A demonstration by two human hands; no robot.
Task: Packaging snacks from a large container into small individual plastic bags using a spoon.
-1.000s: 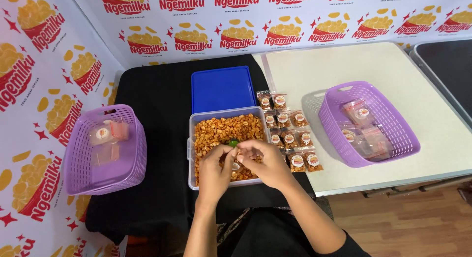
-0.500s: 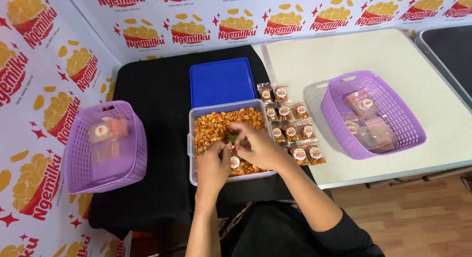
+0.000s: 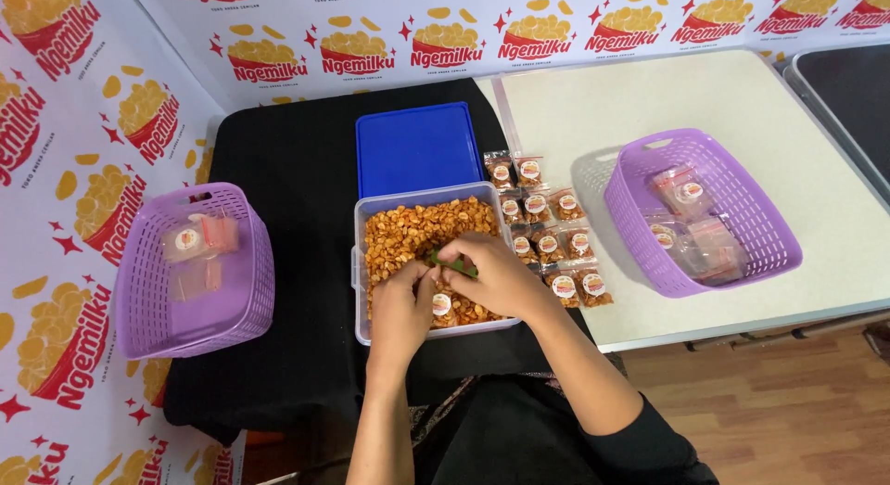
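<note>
I see my left hand (image 3: 405,304) pinching a small clear bag (image 3: 442,305) over the tub of snacks (image 3: 408,235). My right hand (image 3: 496,276), closed on a green scoop (image 3: 451,264), sits at two o'clock from the bag, touching it.

Black-clothed table (image 3: 297,170): snack tub (image 3: 371,207), blue lid (image 3: 417,149), purple basket (image 3: 199,332).
</note>
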